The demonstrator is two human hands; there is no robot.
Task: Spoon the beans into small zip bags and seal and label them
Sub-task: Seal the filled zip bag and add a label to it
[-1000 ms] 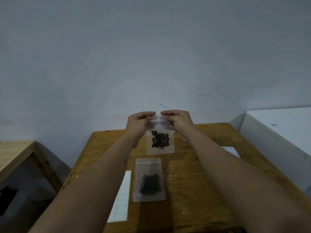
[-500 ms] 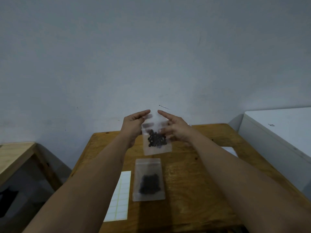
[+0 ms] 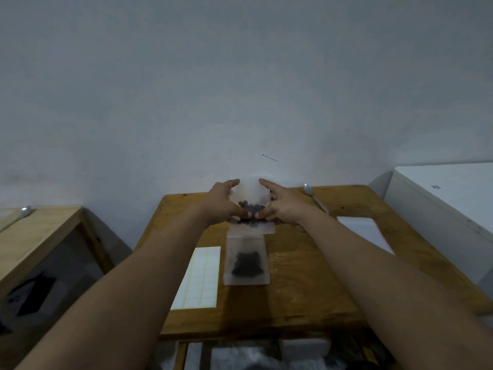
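The zip bag point(image 3: 249, 192) is pinched between left hand point(image 3: 222, 202) and right hand point(image 3: 284, 208); second filled bag point(image 3: 246, 260) lies on table point(image 3: 306, 279)

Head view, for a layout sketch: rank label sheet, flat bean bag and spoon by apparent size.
1. label sheet
2. flat bean bag, nearly the sheet's size
3. spoon, smallest, though farther away

Thumbs of left hand point(image 3: 222, 202) and right hand point(image 3: 282, 206) cover part of held zip bag point(image 3: 249, 189) and its beans point(image 3: 253, 207); clutter point(image 3: 240, 353) below table point(image 3: 306, 276) blurred, cut off.
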